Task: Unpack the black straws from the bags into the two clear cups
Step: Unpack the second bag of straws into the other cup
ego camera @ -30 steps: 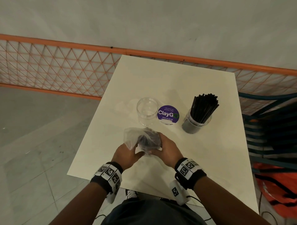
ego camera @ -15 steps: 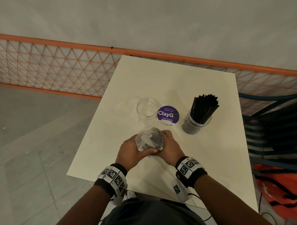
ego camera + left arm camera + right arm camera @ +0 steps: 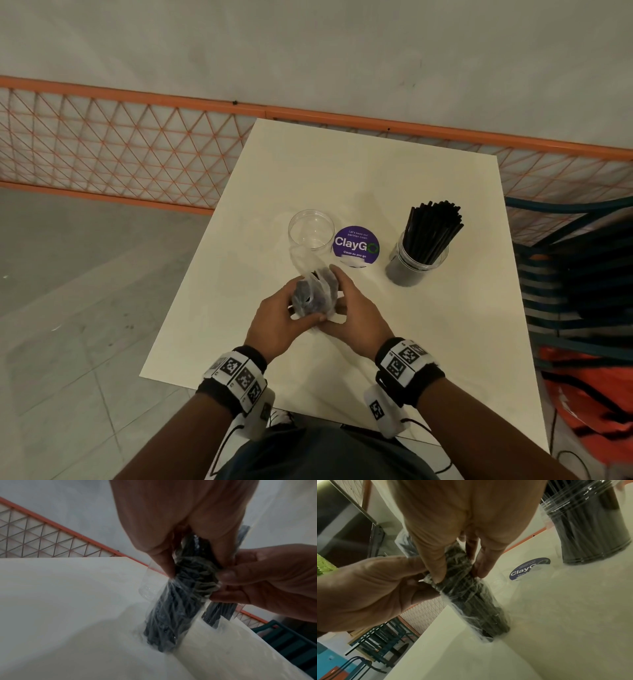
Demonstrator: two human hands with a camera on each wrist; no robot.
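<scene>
A clear plastic bag of black straws (image 3: 313, 294) (image 3: 171, 615) (image 3: 471, 601) stands on end on the white table (image 3: 445, 325). My left hand (image 3: 281, 318) (image 3: 187, 563) and right hand (image 3: 356, 315) (image 3: 458, 572) both pinch the bag's crumpled plastic around its upper part. An empty clear cup (image 3: 311, 230) stands just beyond the bag. A second clear cup (image 3: 419, 258) (image 3: 590, 527) at the right is packed with black straws (image 3: 433, 229). The straws' top ends inside the bag are hidden by the plastic and my fingers.
A round purple "ClayGo" sticker (image 3: 356, 245) lies between the two cups. An orange mesh fence (image 3: 120, 154) runs behind the table. Dark teal chairs (image 3: 579, 274) and an orange object (image 3: 589, 394) crowd the table's right side.
The loose plastic that stuck out to the left has been gathered in. Both hands have closed round the bundle, which now stands more upright nearer the empty cup.
</scene>
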